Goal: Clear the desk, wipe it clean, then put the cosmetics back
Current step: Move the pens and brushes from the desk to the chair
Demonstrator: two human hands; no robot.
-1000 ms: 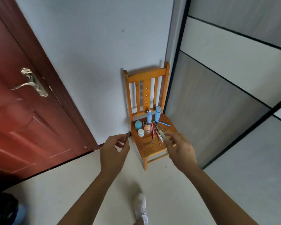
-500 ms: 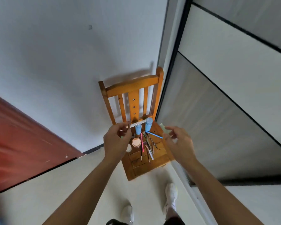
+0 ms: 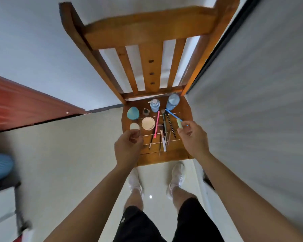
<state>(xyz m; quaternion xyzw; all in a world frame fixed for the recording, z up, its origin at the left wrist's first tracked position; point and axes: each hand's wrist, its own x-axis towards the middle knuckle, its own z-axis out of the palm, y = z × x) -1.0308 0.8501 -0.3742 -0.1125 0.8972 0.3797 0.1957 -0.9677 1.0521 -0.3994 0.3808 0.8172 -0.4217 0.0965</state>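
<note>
- Fingers [image 3: 184, 131] of my right hand [image 3: 193, 139] pinched a pale green stick [image 3: 179, 123], its long axis pointing up-frame, over the right edge of the chair seat [image 3: 164, 157].
- My left hand [image 3: 128, 147] was curled just below the white jar [image 3: 134, 126]; whether it held anything I couldn't tell.
- The brushes [image 3: 164, 137] lay between my hands, lengthwise up-frame, nearer my right.

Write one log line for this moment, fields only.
right hand: pinches green tube | left hand: curled, contents unclear | chair seat: holds cosmetics
</note>
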